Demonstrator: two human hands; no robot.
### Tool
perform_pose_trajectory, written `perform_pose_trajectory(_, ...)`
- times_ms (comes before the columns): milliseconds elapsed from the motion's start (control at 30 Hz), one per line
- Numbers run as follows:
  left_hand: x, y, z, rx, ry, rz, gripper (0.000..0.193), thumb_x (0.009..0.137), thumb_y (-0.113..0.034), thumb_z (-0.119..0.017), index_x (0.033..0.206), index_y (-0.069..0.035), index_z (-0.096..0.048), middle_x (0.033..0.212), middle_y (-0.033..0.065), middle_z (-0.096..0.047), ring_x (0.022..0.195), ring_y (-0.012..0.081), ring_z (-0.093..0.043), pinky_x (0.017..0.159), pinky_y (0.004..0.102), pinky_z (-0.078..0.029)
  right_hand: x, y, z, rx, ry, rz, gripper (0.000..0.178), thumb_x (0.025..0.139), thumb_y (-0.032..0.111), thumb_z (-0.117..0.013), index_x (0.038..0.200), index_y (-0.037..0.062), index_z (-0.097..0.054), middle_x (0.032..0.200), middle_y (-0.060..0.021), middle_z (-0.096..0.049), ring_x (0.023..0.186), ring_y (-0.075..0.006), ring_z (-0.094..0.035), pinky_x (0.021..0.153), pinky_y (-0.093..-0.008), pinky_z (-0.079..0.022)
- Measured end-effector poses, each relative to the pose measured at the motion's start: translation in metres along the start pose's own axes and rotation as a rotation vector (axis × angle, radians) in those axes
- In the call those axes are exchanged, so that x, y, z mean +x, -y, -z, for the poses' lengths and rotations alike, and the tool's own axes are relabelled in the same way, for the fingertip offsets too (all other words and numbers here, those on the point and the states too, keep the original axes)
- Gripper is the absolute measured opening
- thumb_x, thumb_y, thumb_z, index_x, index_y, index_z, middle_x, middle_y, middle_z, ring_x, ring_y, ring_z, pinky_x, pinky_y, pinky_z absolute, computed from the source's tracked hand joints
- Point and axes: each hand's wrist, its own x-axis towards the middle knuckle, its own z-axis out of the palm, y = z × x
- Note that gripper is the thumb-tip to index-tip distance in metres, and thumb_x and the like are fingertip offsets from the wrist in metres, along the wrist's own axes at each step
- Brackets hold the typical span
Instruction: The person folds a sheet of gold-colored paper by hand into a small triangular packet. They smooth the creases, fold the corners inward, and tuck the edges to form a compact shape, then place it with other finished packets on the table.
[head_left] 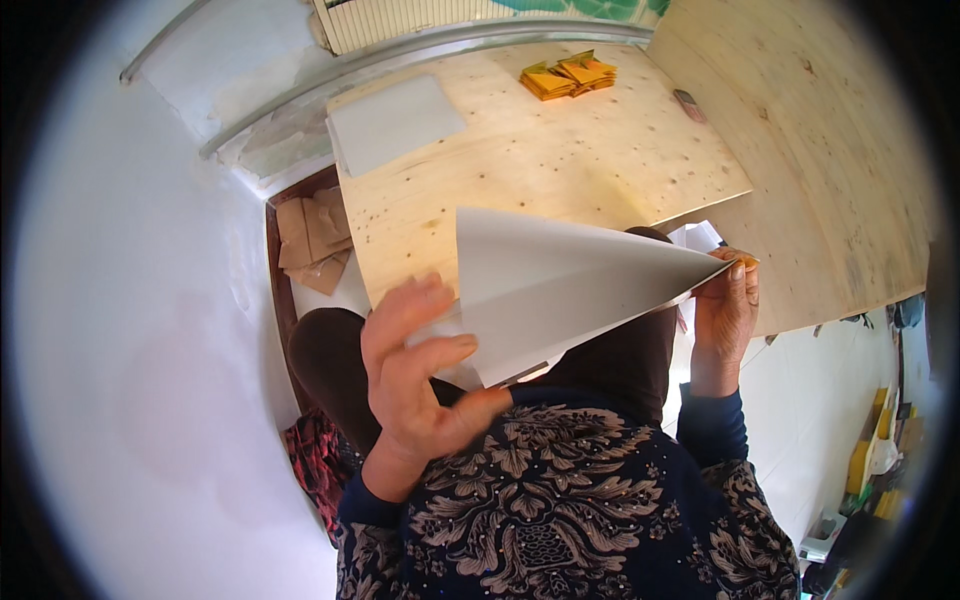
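Note:
A large pale grey sheet of paper (580, 285) spans the space over my lap, bent into a curve that narrows to the right. My right hand (725, 315) pinches its narrow end, where a small orange-yellow bit shows at the fingertips. Beside the sheet's wide left edge is my left hand (420, 370), fingers spread and slightly blurred, holding nothing. I cannot tell whether its thumb touches the lower corner. On the wooden table at the far left lie flat grey sheets (400, 115).
The pale wooden table (540, 140) carries folded orange-yellow packets (568, 76) at the back and a small reddish block (689, 106) near its right side. A wooden panel (830, 130) rises at right. Brown paper pieces (315, 235) lie beside the table's left edge.

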Motion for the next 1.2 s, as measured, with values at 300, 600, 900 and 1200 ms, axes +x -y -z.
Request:
perform_pose_trajectory(300,0.025,0.02,0.002,-0.769,0.181,0.534,0.016,0.073,-0.003,-0.078,0.08,-0.004,-0.064,0.125,0.0177,-0.057,0.121,0.0277,-0.053,0.108,0.0419,-0.032,0.003,-0.003,0.002,0.013,0.083,0.048,0.022,0.094,0.028,-0.062,0.098,0.0063,-0.061,0.089,-0.0082,-0.065,0.088,-0.0249,-0.066,0.082,-0.0376,-0.052)
perform_pose_trajectory(600,0.017,0.007,-0.009,-0.613,-0.014,0.665,0.02,0.073,0.008,-0.071,0.083,-0.005,-0.059,0.097,0.0096,-0.064,0.103,0.0214,-0.062,0.11,0.0433,-0.036,0.006,-0.007,0.01,0.032,0.077,0.033,0.022,0.094,0.026,-0.062,0.101,0.0057,-0.061,0.093,-0.0087,-0.066,0.09,-0.0254,-0.066,0.082,-0.037,-0.053)
perform_pose_trajectory(900,0.021,0.007,-0.013,-0.784,-0.046,0.732,0.02,0.078,0.01,-0.065,0.089,-0.004,-0.056,0.09,0.0061,-0.062,0.094,0.014,-0.062,0.111,0.0446,-0.035,0.002,-0.008,0.006,0.034,0.016,0.023,0.023,0.093,0.026,-0.064,0.103,0.0059,-0.061,0.095,-0.0099,-0.067,0.092,-0.027,-0.066,0.086,-0.0397,-0.052)
perform_pose_trajectory(1200,0.025,0.002,-0.013,-0.854,-0.078,0.884,0.026,0.08,0.005,-0.069,0.105,-0.001,-0.062,0.093,0.0029,-0.064,0.089,0.0079,-0.057,0.082,0.0206,-0.045,0.0,-0.006,0.0,0.023,-0.011,0.048,0.025,0.092,0.026,-0.066,0.104,0.0045,-0.062,0.096,-0.0108,-0.068,0.092,-0.0261,-0.067,0.086,-0.0365,-0.052)
